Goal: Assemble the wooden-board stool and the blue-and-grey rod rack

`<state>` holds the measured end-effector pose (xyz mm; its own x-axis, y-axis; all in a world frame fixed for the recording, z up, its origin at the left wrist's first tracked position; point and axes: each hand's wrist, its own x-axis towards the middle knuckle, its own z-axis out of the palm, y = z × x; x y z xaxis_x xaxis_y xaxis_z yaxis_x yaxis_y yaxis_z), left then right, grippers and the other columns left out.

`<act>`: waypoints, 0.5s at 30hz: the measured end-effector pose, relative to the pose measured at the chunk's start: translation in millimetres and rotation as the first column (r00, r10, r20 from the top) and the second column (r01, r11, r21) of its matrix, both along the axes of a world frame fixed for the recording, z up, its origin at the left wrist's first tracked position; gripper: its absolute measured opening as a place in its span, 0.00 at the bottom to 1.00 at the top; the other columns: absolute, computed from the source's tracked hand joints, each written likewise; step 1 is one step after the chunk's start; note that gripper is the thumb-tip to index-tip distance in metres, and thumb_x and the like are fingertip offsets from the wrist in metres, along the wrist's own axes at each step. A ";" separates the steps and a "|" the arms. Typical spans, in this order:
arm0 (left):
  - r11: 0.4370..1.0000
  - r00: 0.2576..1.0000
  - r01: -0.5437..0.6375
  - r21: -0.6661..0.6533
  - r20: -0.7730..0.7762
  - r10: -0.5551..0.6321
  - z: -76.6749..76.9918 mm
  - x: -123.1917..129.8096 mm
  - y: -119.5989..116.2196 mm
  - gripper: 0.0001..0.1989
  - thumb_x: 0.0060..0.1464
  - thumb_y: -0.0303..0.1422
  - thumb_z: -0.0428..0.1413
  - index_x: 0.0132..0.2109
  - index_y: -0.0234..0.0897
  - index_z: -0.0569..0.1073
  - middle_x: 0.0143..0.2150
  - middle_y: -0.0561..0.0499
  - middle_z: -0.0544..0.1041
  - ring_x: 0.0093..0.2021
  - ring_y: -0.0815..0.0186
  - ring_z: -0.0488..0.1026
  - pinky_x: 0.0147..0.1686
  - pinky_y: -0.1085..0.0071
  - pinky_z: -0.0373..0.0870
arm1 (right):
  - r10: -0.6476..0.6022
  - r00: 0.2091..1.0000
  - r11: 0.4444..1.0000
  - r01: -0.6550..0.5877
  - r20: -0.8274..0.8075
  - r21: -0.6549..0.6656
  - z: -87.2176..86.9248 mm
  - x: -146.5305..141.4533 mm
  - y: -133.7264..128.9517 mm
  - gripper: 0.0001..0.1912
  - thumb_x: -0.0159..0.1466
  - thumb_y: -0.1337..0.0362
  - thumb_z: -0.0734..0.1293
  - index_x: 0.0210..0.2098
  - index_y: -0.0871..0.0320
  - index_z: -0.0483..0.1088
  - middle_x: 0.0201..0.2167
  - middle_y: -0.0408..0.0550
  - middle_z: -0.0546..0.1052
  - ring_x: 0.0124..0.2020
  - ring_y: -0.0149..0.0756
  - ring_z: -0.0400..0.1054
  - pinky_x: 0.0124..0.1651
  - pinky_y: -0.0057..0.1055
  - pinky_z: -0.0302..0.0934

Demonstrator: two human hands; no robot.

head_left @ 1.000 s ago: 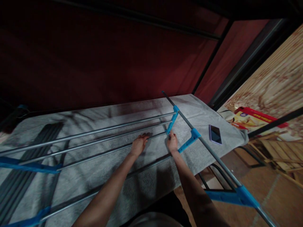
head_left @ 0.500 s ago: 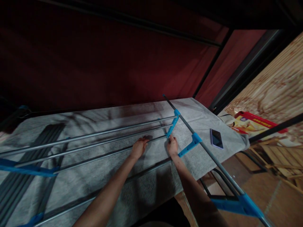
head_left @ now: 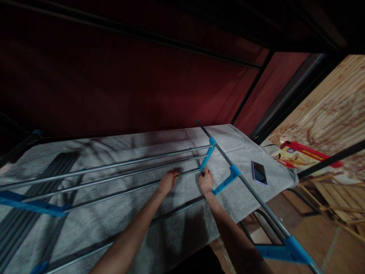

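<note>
A rack frame of grey metal tubes with blue plastic brackets lies across the cloth-covered table. My left hand is closed around a thin metal tube, a little short of its right end. That end meets the lower tip of a blue bracket. Just below this tip is my right hand, its fingers curled in a pinch. A small dark spot shows at the fingertips, too small to name. Beside my right wrist, a second blue bracket joins the long side tube.
Several loose grey tubes lie at the table's left. A phone rests on the grey cloth to the right. Beyond the table are a red and yellow box and a wooden chair. A dark red panel stands behind.
My right hand has drawn slightly down from the bracket's tip, its fingers more curled. My left hand stays on the tube. The whole view has shifted slightly.
</note>
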<state>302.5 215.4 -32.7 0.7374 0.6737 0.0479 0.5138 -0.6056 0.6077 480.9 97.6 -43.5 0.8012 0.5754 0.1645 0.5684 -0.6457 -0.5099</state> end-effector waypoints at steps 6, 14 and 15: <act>0.999 0.999 0.042 0.011 0.006 -0.042 2.8 4.2 3.2 0.16 0.56 0.25 0.50 0.48 0.34 0.78 0.48 0.41 0.79 0.49 0.57 0.75 0.51 0.60 0.70 | -0.016 1.000 1.000 0.016 -0.003 -0.024 0.8 1.5 2.5 0.25 0.58 0.67 0.61 0.56 0.57 0.67 0.44 0.54 0.73 0.44 0.43 0.69 0.46 0.33 0.60; 0.996 0.996 -0.011 0.091 0.091 0.002 22.7 -23.7 -23.9 0.23 0.52 0.26 0.58 0.56 0.40 0.73 0.60 0.45 0.70 0.61 0.59 0.65 0.62 0.62 0.60 | 0.004 1.000 0.994 -0.004 0.006 -0.105 1.1 -0.7 -8.4 0.27 0.60 0.65 0.58 0.59 0.57 0.62 0.45 0.58 0.72 0.47 0.47 0.69 0.45 0.38 0.60; 0.994 0.993 -0.045 0.097 0.109 0.034 24.0 -35.7 -28.9 0.20 0.53 0.27 0.57 0.54 0.41 0.74 0.59 0.46 0.71 0.60 0.59 0.66 0.61 0.62 0.60 | 0.025 1.000 0.993 -0.024 0.001 -0.117 -0.2 0.2 -10.1 0.27 0.61 0.64 0.57 0.60 0.57 0.61 0.46 0.59 0.71 0.47 0.48 0.69 0.45 0.38 0.60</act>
